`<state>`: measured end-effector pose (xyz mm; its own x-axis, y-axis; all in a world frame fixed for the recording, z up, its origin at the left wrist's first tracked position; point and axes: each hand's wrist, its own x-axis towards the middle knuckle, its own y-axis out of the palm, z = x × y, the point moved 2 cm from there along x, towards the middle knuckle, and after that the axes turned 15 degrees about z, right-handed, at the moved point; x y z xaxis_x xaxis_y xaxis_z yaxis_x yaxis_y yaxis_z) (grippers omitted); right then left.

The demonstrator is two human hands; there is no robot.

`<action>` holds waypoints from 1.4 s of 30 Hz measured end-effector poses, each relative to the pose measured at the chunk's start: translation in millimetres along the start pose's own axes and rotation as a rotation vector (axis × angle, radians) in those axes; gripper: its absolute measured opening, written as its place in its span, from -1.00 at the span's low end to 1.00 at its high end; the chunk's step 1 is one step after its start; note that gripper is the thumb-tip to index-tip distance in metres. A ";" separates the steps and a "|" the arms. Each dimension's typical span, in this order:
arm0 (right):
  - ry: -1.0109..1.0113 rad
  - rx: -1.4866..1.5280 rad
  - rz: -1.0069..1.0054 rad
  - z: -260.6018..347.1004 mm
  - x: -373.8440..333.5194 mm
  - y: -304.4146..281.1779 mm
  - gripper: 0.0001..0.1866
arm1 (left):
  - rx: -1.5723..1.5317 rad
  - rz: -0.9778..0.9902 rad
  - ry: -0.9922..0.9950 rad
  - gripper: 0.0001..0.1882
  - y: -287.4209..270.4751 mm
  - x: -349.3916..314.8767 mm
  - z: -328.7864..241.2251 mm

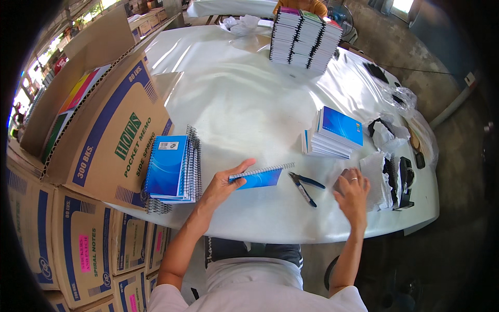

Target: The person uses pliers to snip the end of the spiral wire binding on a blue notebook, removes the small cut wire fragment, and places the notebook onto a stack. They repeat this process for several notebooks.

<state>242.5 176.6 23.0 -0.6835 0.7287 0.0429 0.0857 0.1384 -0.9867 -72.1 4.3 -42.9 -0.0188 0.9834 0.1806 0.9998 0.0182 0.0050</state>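
Note:
My left hand (221, 186) is closed on the bound end of a blue spiral notebook (262, 179), its coil wire running along the upper edge and sticking out past the far end. Just right of that notebook lies a pair of dark-handled pliers (305, 188). My right hand (353, 191), with a ring on one finger, hovers low over the table right of the pliers. Its fingers are bent and apart, and I see nothing in them. Left of my left hand stands a stack of coil-bound blue notebooks (169, 166). A stack of blue-covered pads (338, 132) sits beyond my right hand.
A large open carton (112, 130) rises at the left, above several stacked cartons (83, 249). Tall notebook stacks (304, 39) stand at the table's far side, near another person (312, 6). White paper wrapping (375, 179) and black coils (390, 174) lie at the right edge.

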 end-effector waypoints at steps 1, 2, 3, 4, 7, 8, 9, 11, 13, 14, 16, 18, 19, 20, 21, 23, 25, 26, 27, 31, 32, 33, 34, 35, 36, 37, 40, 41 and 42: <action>-0.067 0.129 -0.021 12.3 -1.2 5.7 -0.53 | -0.043 -0.034 -0.021 -0.45 4.4 -2.9 5.3; -0.132 0.260 -0.046 32.1 -0.4 11.7 -0.49 | -0.081 -0.067 -0.042 -0.45 8.2 -4.3 12.6; -0.194 0.393 -0.073 49.3 0.1 19.2 -0.45 | -0.119 -0.097 -0.063 -0.46 10.5 -3.9 16.2; -0.180 0.340 -0.109 60.8 1.3 33.8 -0.47 | -0.005 -0.101 -0.064 -0.45 13.0 -2.5 13.3; -0.152 0.289 -0.182 83.5 7.0 54.9 -0.50 | 0.352 -0.144 -0.061 -0.42 20.3 -1.1 -4.4; -0.141 0.349 -0.184 86.0 6.3 49.8 -0.51 | 0.480 -0.168 -0.062 -0.42 23.2 -1.8 -13.1; -0.128 0.408 -0.184 89.0 4.7 43.8 -0.51 | 0.609 -0.189 -0.062 -0.41 26.3 -1.9 -21.9; -0.282 0.739 -0.062 112.5 -7.3 5.5 -0.53 | 0.947 -0.272 -0.028 -0.43 30.6 -4.0 -38.0; -0.417 0.737 -0.162 134.2 -17.2 -20.2 -0.52 | 1.133 -0.313 -0.020 -0.44 39.4 -6.7 -48.2; -0.442 0.730 -0.204 141.5 -18.0 -30.0 -0.52 | 1.154 -0.331 -0.018 -0.45 42.1 -5.0 -52.1; -0.466 0.732 -0.269 148.3 -16.2 -34.2 -0.52 | 1.189 -0.344 -0.011 -0.46 45.1 -4.0 -54.3; -0.480 0.700 -0.271 148.8 -15.2 -36.4 -0.52 | 1.218 -0.335 -0.002 -0.45 46.9 -5.5 -54.6; -0.488 0.682 -0.268 149.1 -15.4 -37.3 -0.53 | 1.217 -0.339 0.001 -0.44 48.2 -5.3 -56.3; -0.490 0.691 -0.243 149.0 -15.9 -38.0 -0.53 | 1.217 -0.344 0.003 -0.43 49.9 -4.7 -59.5; -0.492 0.699 -0.219 148.6 -16.7 -38.9 -0.54 | 1.216 -0.348 0.005 -0.41 50.5 -4.5 -61.7; -0.466 0.873 -0.052 146.4 -17.3 -40.1 -0.55 | 1.243 -0.365 0.047 -0.41 49.0 -5.5 -63.6; -0.390 1.192 0.241 143.5 -17.2 -39.5 -0.55 | 1.249 -0.380 0.058 -0.41 48.2 -5.2 -66.9; -0.430 1.051 0.055 143.0 -16.2 -43.7 -0.57 | 1.242 -0.386 0.048 -0.40 48.6 -4.2 -70.1; -0.464 0.903 -0.127 143.3 -14.8 -47.8 -0.58 | 1.234 -0.392 0.038 -0.39 48.8 -3.6 -73.0; -0.547 0.638 -0.405 141.8 -8.3 -52.0 -0.58 | 1.252 -0.359 0.031 -0.38 49.4 -2.2 -78.6; -0.545 0.675 -0.339 141.5 -8.3 -52.0 -0.59 | 1.253 -0.357 0.028 -0.38 49.4 -2.4 -77.8; -0.543 0.711 -0.272 141.2 -9.6 -52.8 -0.61 | 1.255 -0.355 0.025 -0.38 49.3 -2.3 -77.7; -0.542 0.747 -0.201 141.4 -10.7 -53.4 -0.62 | 1.270 -0.357 0.031 -0.39 49.2 -3.3 -78.2; -0.500 1.138 0.124 137.0 -6.3 -52.0 -0.64 | 1.285 -0.360 0.036 -0.40 49.1 -4.5 -79.9; -0.432 1.507 0.472 129.6 -0.7 -52.0 -0.64 | 1.301 -0.365 0.040 -0.40 48.9 -6.2 -82.2; -0.331 1.852 0.840 124.1 1.6 -51.0 -0.64 | 1.329 -0.352 0.058 -0.40 50.5 -6.9 -85.7; -0.633 1.548 0.553 119.7 12.0 -54.0 -0.63 | 1.438 -0.371 0.078 -0.38 45.6 -14.8 -115.2; -0.745 1.375 0.377 119.5 11.5 -56.0 -0.64 | 1.464 -0.387 0.081 -0.37 42.2 -20.6 -134.0; -0.717 1.303 0.327 114.5 14.2 -54.1 -0.66 | 1.489 -0.404 0.083 -0.36 37.4 -26.7 -149.8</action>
<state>145.2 102.7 59.0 -0.9914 0.0869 0.0975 -0.1190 -0.9087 -0.4001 -34.5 -48.3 99.9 -0.2287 0.8571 0.4616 0.0239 0.4790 -0.8775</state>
